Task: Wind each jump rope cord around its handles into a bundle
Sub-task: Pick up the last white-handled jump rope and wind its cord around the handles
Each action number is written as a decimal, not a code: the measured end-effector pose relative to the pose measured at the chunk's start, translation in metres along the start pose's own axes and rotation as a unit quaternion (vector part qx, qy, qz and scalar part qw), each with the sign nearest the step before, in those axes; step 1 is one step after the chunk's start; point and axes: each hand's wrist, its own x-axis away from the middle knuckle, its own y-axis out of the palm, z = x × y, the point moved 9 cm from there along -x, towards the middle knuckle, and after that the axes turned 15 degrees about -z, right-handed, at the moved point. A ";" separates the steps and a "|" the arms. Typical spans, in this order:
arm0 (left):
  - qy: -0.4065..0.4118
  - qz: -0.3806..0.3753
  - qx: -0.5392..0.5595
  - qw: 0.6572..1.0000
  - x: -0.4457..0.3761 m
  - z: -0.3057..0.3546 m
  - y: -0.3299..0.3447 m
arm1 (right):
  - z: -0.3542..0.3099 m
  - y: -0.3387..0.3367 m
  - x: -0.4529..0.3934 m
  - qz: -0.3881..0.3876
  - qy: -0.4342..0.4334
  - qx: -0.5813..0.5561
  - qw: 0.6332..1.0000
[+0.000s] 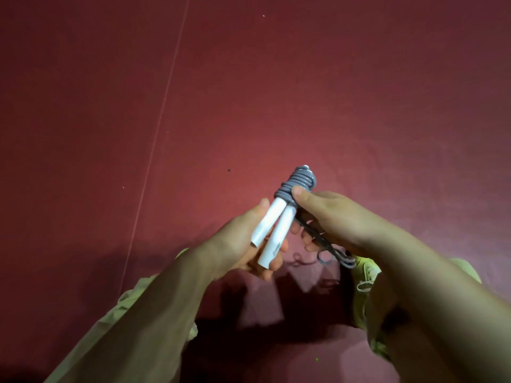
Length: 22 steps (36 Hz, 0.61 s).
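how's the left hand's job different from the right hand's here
The left hand grips the two white handles at their bare lower ends; the right hand holds the grey cord, thumb on the coils. The left sits lower, the right higher. Both hold one bundle.

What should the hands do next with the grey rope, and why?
Probably one more turn: the right hand should carry the loose grey cord around the two white cylindrical handles again, just below the grey coils. The coils cover only the far end, slack cord trails down from that hand, and the left hand grips the handles together.
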 end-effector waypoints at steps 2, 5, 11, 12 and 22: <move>-0.019 0.029 -0.059 0.998 0.000 -0.002 -0.008 | 0.002 -0.001 0.001 0.011 0.017 0.012 1.000; -0.047 0.040 -0.102 0.993 0.003 -0.004 -0.011 | 0.001 -0.003 0.001 0.028 0.021 0.020 0.999; -0.038 0.103 -0.142 0.984 0.007 0.001 -0.023 | 0.009 -0.004 -0.006 0.041 0.034 0.020 0.998; -0.035 0.119 -0.159 0.979 0.008 0.003 -0.027 | 0.011 -0.006 -0.007 0.045 0.040 0.029 0.998; 0.000 0.271 -0.326 0.906 0.022 0.030 -0.054 | 0.009 -0.014 -0.006 0.093 0.017 0.052 0.994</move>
